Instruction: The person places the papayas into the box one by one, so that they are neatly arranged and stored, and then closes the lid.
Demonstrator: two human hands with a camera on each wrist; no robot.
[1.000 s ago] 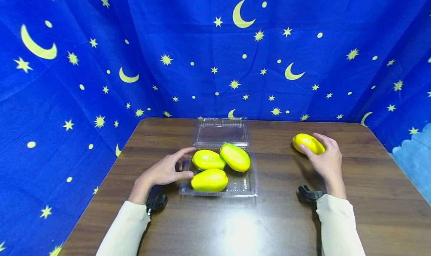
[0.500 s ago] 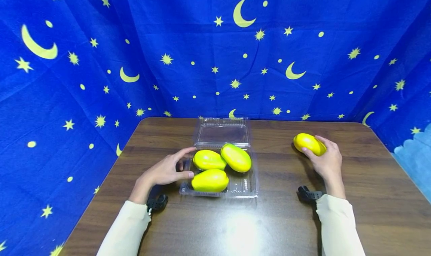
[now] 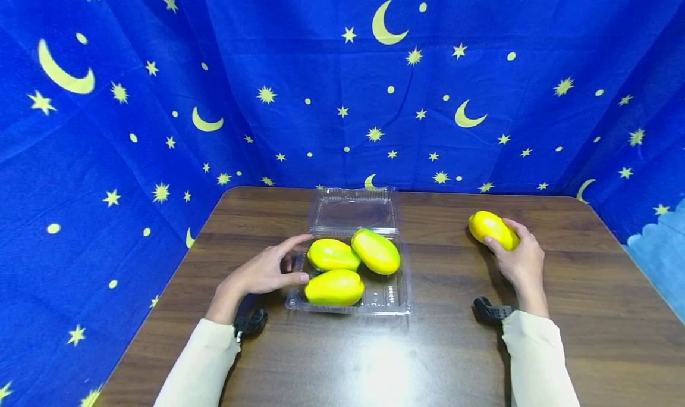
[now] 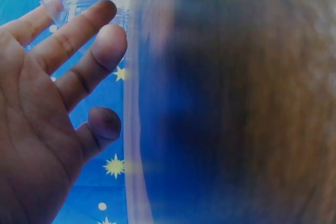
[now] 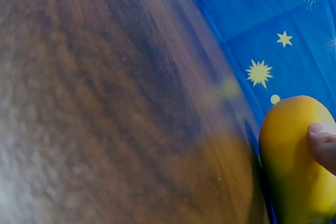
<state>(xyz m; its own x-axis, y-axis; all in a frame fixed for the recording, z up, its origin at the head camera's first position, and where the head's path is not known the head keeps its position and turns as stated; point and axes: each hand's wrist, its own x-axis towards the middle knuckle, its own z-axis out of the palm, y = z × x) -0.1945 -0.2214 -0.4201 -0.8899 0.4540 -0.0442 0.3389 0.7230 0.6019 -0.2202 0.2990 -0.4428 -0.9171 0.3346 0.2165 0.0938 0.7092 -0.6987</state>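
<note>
A yellow mango (image 3: 491, 229) is gripped by my right hand (image 3: 520, 263) over the right part of the table, thumb on its near side. In the right wrist view, the thumb (image 5: 321, 142) presses against the mango's smooth skin. My left hand (image 3: 262, 270) rests at the left side of a clear plastic clamshell box (image 3: 382, 297), thumb and forefinger spread at its edge. The left wrist view shows those fingers (image 4: 79, 80) apart and only slightly bent. Inside the box lie three yellow-green mangoes: one at the back left (image 3: 330, 254), one at the right (image 3: 376, 252), one in front (image 3: 334, 287).
The box lid (image 3: 353, 212) is folded back towards the far table edge. Beneath everything is a brown wooden table (image 3: 439, 347), glossy with a bright reflection in front. A blue curtain (image 3: 299, 50) with stars and moons stands behind and along the left and right sides.
The right hand's mango has tilted slightly, its far end shifting a little to the right. My left hand and the box stay in place.
</note>
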